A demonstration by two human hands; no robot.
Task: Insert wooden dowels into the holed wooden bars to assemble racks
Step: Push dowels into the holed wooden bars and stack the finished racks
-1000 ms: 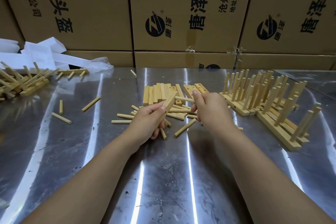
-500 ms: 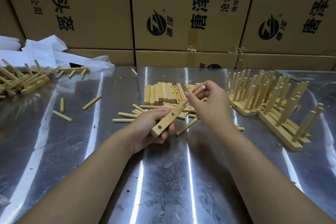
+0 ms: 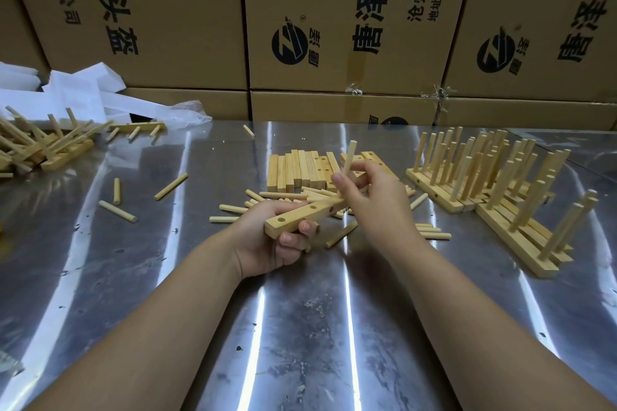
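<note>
Both forearms are reaching forward and converging. The left hand (image 3: 267,240) is gripping a bar (image 3: 302,215), its fingers curling round it from beneath. The right hand (image 3: 374,200) is pinching a near-upright dowel (image 3: 349,160) at the bar's far end.

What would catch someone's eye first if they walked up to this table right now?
At centre, the left hand grips a holed wooden bar while the right hand pinches a nearly upright dowel at its far end. To the right stands a crowd of finished racks, and printed cardboard boxes wall off the back.
</note>
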